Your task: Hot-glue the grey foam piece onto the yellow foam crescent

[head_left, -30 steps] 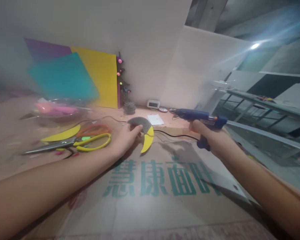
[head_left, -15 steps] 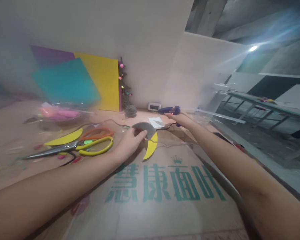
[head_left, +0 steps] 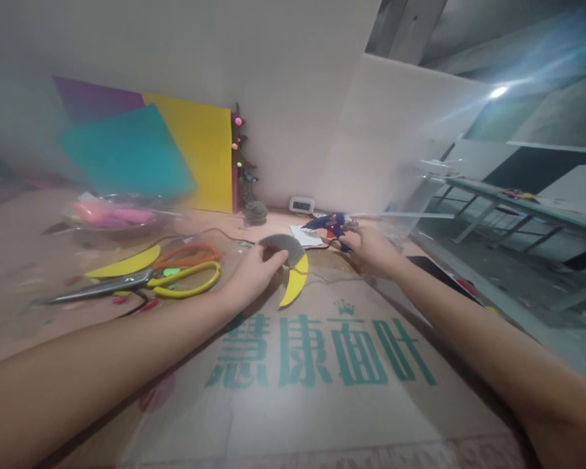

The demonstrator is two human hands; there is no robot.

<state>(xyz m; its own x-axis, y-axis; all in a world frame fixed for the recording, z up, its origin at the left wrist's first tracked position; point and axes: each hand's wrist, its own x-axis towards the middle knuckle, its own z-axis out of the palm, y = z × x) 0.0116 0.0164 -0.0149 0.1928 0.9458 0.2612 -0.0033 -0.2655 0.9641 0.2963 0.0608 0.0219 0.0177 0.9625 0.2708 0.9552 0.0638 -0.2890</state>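
Note:
My left hand pinches a crescent between thumb and fingers. Fuzzy grey material covers the crescent's upper part, and its lower tip is bare yellow. To the right, my right hand is closed at the handle of a dark blue glue gun, whose nozzle points left over a white paper piece. Part of the handle is hidden behind the fingers. Left of my left hand lie large scissors with orange and yellow handles, beside a second yellow crescent.
A small white digital clock stands near the wall. Coloured sheets lean at the back left beside a small decorated tree. A clear bowl holds pink pieces. A cloth with green lettering covers the front.
My right hand has shifted from above the glue gun to its handle. The gun has moved slightly down, its nozzle tilting lower over the paper. My left hand keeps the crescent in place.

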